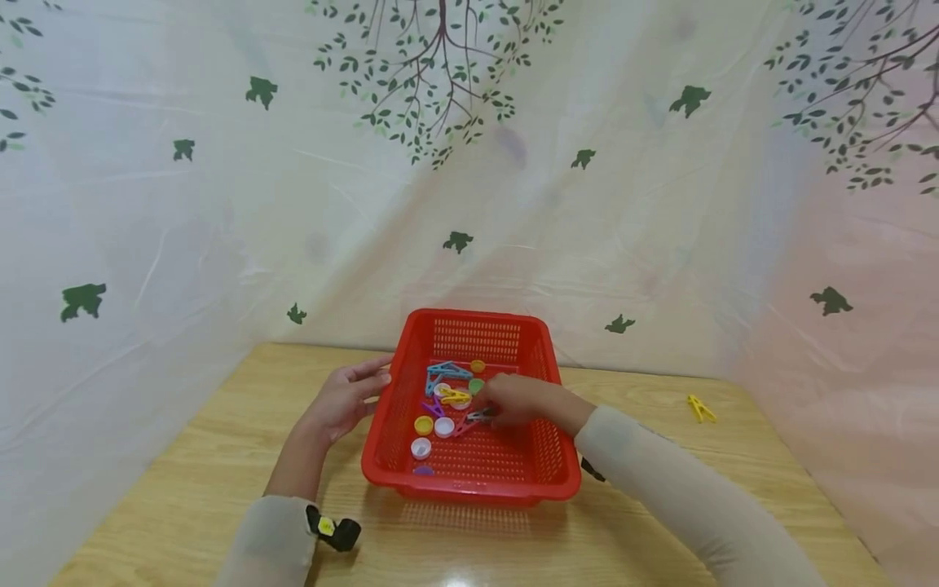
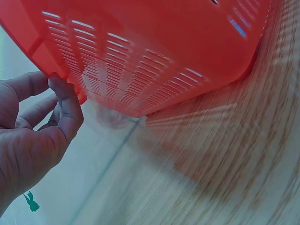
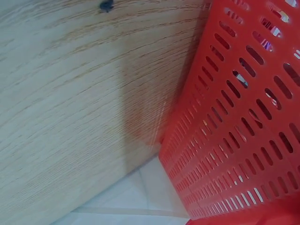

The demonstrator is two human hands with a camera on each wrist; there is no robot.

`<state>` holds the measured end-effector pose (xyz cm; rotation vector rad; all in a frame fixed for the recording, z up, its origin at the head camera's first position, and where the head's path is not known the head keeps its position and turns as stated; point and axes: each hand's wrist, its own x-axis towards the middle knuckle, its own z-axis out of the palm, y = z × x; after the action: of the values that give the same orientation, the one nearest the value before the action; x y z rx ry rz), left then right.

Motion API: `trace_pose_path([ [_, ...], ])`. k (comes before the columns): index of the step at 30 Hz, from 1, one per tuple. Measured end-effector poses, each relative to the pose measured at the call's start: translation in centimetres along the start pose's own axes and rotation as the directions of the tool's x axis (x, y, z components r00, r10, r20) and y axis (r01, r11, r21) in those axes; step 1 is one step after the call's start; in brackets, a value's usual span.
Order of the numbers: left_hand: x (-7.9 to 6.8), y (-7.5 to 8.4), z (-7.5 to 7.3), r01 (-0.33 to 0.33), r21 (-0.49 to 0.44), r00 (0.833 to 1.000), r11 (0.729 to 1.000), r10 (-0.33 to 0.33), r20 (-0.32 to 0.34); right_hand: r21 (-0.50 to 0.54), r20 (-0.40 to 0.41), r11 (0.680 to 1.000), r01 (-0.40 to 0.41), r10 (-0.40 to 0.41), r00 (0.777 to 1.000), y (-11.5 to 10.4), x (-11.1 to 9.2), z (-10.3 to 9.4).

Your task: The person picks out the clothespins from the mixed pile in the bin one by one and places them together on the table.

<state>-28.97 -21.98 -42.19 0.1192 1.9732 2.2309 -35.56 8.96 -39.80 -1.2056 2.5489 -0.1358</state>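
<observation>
Wooden tabletop (image 1: 227,432) lies beneath; left grip (image 1: 350,401) pinches the red basket (image 1: 477,489); whether right grip (image 1: 509,399) pinches the adjacent gray clothespin (image 1: 478,416), I cannot tell.

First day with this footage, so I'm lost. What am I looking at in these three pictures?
There is no robot here: these are a person's two bare hands. The wide picture comes from a camera on the head, looking forward and down; the two close ones come from cameras on the left and right wrists. On the table are a basket and, off to the right, a yellow clip. In the basket lie coloured clips and round caps. The left hand holds the basket's rim. The right hand is inside, at a grey clip; whether it grips it is hard to tell.
</observation>
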Motion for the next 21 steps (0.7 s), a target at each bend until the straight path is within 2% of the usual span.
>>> trace_pose_path([
  [21,-0.07,-0.07,-0.09,0.004,-0.007,1.0,1.0,-0.004,-0.011,-0.043,-0.024,0.997,0.057,-0.058,0.998,-0.19,0.12,0.05],
])
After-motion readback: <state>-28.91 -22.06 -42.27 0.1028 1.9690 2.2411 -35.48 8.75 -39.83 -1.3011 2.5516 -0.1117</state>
